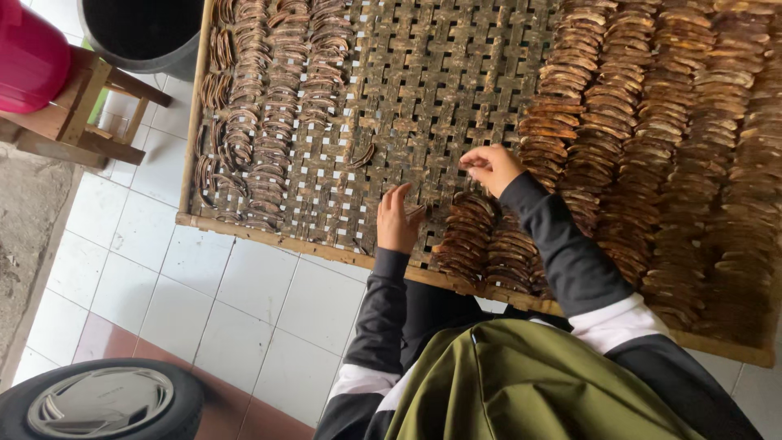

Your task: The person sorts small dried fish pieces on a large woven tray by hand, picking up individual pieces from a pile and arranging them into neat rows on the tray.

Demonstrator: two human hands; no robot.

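Observation:
A large woven bamboo tray point(423, 90) lies on the floor in front of me. Rows of curved brown dried slices cover its left part point(277, 90) and its right part point(652, 138). A shorter group of slices point(481, 240) sits near the tray's front edge between my arms. My left hand point(397, 222) rests flat on the bare weave with fingers apart, its thumb next to a slice. My right hand point(491, 168) hovers beside the right rows, fingertips pinched together. What they pinch is too small to tell. A single loose slice point(364, 155) lies on the open middle.
A pink bucket point(28, 57) stands on a wooden stool point(90, 114) at the upper left, beside a dark round bin point(142, 33). A tyre with a hubcap point(102, 401) lies at the lower left. White floor tiles point(204, 293) run along the tray's front edge.

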